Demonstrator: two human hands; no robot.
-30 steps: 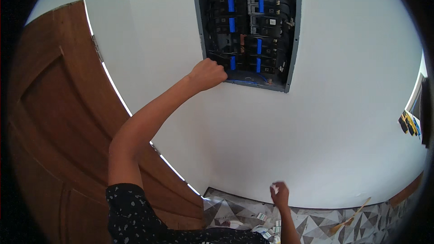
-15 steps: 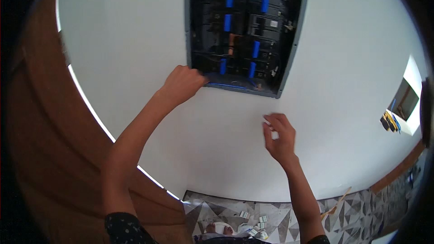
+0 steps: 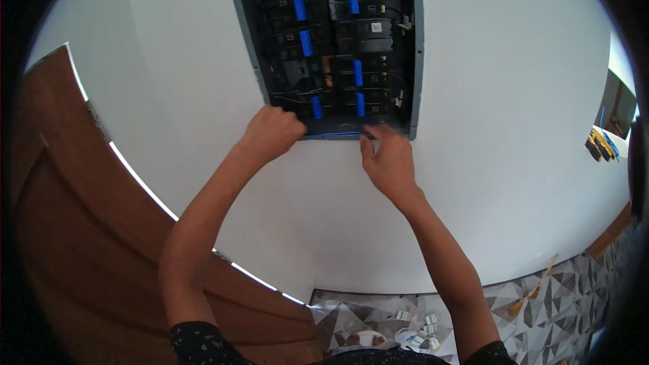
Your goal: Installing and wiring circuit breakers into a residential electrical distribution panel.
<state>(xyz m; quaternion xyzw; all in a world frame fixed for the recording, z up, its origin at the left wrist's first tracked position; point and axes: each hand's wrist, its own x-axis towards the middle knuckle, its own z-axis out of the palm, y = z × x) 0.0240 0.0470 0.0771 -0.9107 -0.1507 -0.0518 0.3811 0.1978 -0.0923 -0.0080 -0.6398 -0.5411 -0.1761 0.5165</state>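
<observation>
In the wall stands an open breaker panel [image 3: 417,54] with a grey metal frame. Black breakers [image 3: 365,29] fill it in two columns, several with blue handles [image 3: 306,43]. A thin blue wire [image 3: 341,134] runs along the bottom edge inside the box. My left hand [image 3: 274,132] is closed at the lower left corner, where the wire disappears at its fingers; the fingertips are hidden. At the bottom edge, further right, my right hand [image 3: 392,162] has reached into the box. Its thumb and forefinger are apart beside the wire's right part; the tips are slightly blurred.
A brown wooden door [image 3: 101,230] is at the left. Yellow-and-black handled tools [image 3: 602,145] rest on a ledge at the far right. Below lie a tiled floor [image 3: 541,314], small boxes [image 3: 430,324] and a broom [image 3: 534,290].
My right hand has moved up from the bare wall to the panel's bottom edge. My left hand stays at the lower left corner. The view has shifted, so the panel sits further left.
</observation>
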